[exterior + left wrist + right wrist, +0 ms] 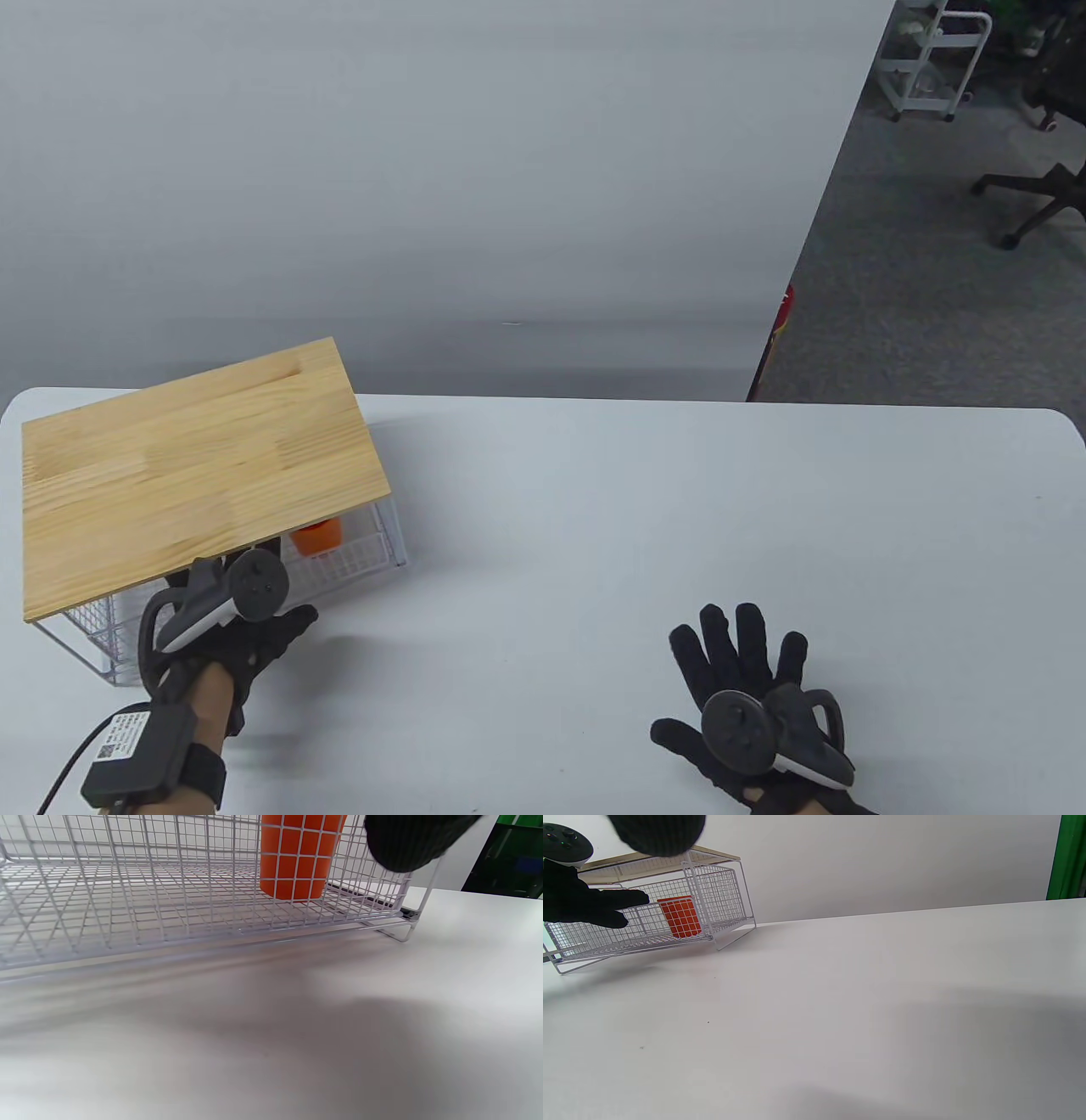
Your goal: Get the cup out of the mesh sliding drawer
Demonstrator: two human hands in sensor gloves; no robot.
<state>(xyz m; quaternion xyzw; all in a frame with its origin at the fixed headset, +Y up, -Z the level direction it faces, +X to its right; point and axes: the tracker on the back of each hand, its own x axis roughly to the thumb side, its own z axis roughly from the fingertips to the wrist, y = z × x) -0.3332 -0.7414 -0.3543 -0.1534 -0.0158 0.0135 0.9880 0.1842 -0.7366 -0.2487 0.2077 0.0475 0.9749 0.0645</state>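
Inside the white wire-mesh sliding drawer (356, 560) under the pale wooden top (195, 475), the orange plastic cup (316, 536) stands upright. Left hand (254, 632) reaches at the drawer's front, grip unclear; right hand (747, 679) lies spread on the white tabletop (594, 526).

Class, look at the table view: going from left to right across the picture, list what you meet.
Wooden board atop the mesh sliding drawer → left hand → orange cup → right hand → office chair.
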